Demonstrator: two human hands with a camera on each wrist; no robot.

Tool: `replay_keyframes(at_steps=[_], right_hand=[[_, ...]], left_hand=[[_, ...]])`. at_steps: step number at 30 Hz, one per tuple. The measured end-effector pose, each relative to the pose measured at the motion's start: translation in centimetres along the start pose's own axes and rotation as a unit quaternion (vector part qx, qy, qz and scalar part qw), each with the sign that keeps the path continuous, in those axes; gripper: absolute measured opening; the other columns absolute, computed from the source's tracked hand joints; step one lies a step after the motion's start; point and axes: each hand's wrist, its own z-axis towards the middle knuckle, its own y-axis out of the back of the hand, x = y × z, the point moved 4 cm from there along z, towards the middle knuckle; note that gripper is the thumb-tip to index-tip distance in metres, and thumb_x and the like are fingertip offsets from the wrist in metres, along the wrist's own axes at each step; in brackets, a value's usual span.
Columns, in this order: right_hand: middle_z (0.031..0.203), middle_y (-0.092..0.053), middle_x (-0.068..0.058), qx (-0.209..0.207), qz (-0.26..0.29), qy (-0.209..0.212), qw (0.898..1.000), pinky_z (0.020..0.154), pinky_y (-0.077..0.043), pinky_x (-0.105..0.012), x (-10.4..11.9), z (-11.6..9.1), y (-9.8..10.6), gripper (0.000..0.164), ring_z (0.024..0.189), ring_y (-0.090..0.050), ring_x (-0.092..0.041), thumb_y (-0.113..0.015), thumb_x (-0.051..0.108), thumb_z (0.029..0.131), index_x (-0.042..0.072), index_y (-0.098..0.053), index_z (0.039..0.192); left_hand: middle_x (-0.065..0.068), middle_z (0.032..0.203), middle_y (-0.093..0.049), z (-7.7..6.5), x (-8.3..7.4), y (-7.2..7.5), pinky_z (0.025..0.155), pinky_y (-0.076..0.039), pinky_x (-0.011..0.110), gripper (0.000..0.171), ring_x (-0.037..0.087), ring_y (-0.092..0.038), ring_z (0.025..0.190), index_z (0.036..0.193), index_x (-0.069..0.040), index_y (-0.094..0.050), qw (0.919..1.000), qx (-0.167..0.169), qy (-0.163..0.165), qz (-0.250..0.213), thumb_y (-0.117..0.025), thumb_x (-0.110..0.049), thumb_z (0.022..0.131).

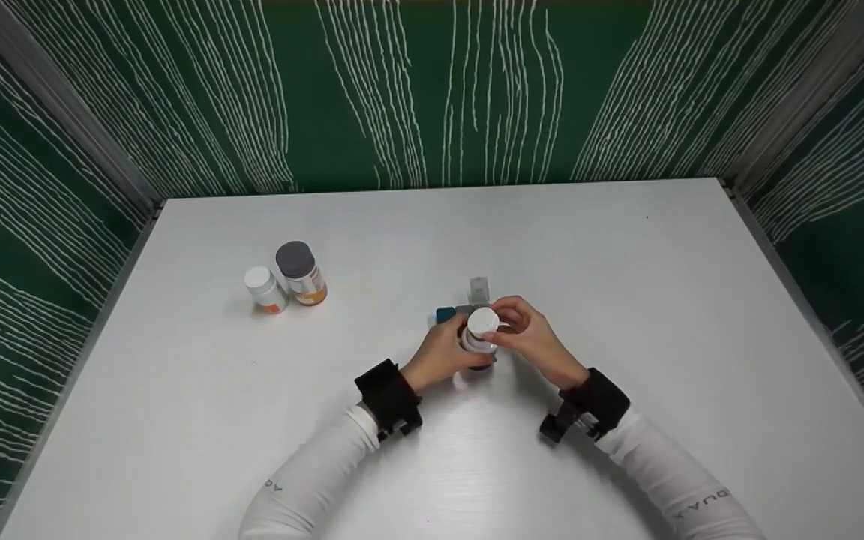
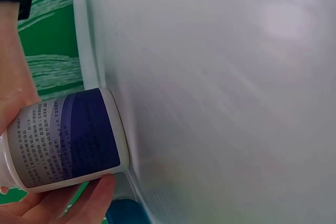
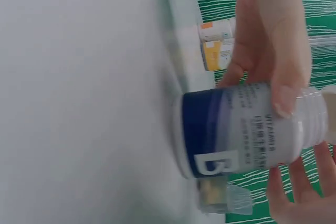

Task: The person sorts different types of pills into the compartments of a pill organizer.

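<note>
In the head view my left hand (image 1: 439,354) grips a white vitamin bottle (image 1: 475,344) around its body. The bottle stands upright on the table; its label (image 3: 231,129) is white and dark blue with a large B. My right hand (image 1: 535,337) pinches a white screw cap (image 1: 483,321) above the bottle's mouth. The threaded neck (image 3: 313,116) shows below the cap in the right wrist view. Just behind the bottle is a small pill box, partly hidden by it and my hands, with a raised clear lid (image 1: 479,290) and a teal part (image 1: 445,315).
Two more bottles stand at the left of the white table (image 1: 177,420): a small white one (image 1: 267,291) with an orange patch, and a larger one (image 1: 304,276) with a grey cap. Green walls with white streaks (image 1: 432,97) surround the table's back and sides.
</note>
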Motion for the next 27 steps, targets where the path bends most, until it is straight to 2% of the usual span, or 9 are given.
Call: replay_keyframes(at_steps=[5,10,15,19,27], right_hand=[[0.112,-0.057,-0.008,-0.008,-0.001,0.002,1.0,0.093,-0.036,-0.035,-0.93,-0.03,0.17,0.048,0.106,-0.051,-0.023,-0.07,0.011,0.075,0.002,-0.045,0.115],[0.115,-0.055,-0.008,-0.003,-0.06,0.04,0.997,0.092,-0.036,-0.039,-0.96,0.19,0.15,0.047,0.109,-0.048,-0.024,-0.072,0.011,0.073,0.004,-0.052,0.116],[0.114,-0.055,-0.007,0.004,-0.106,0.069,0.992,0.092,-0.037,-0.04,-0.84,0.26,0.11,0.044,0.108,-0.049,-0.018,-0.073,0.013,0.072,0.006,-0.056,0.113],[0.112,-0.056,-0.007,0.01,-0.102,0.071,0.992,0.093,-0.035,-0.041,-0.85,0.29,0.15,0.044,0.107,-0.049,-0.019,-0.073,0.012,0.072,0.005,-0.057,0.112],[0.112,-0.055,-0.011,0.015,-0.065,0.04,0.997,0.095,-0.033,-0.042,-0.91,0.36,0.19,0.041,0.108,-0.048,-0.031,-0.07,0.002,0.072,-0.002,-0.056,0.111]], left_hand=[[0.011,0.104,-0.058,-0.06,-0.19,-0.02,0.078,-0.044,0.028,0.051,0.018,-0.055,0.093,0.109,-0.001,-0.051,0.9998,-0.003,-0.007,0.018,-0.075,-0.022,0.07],[0.011,0.107,-0.058,-0.11,-0.27,0.1,0.08,-0.044,0.027,0.055,0.018,-0.055,0.096,0.111,0.0,-0.05,0.9996,-0.006,-0.01,0.025,-0.076,-0.024,0.069],[0.011,0.106,-0.059,0.02,-0.13,0.04,0.082,-0.043,0.027,0.054,0.018,-0.055,0.097,0.11,0.0,-0.051,0.9995,-0.011,-0.014,0.026,-0.077,-0.023,0.068],[0.01,0.103,-0.059,0.03,-0.13,0.09,0.079,-0.044,0.027,0.051,0.017,-0.055,0.095,0.107,-0.001,-0.052,0.9995,-0.012,-0.016,0.024,-0.076,-0.024,0.068],[0.011,0.106,-0.059,-0.02,0.0,0.0,0.082,-0.043,0.028,0.053,0.018,-0.054,0.098,0.109,-0.001,-0.051,0.9997,-0.01,-0.02,0.013,-0.076,-0.024,0.068]])
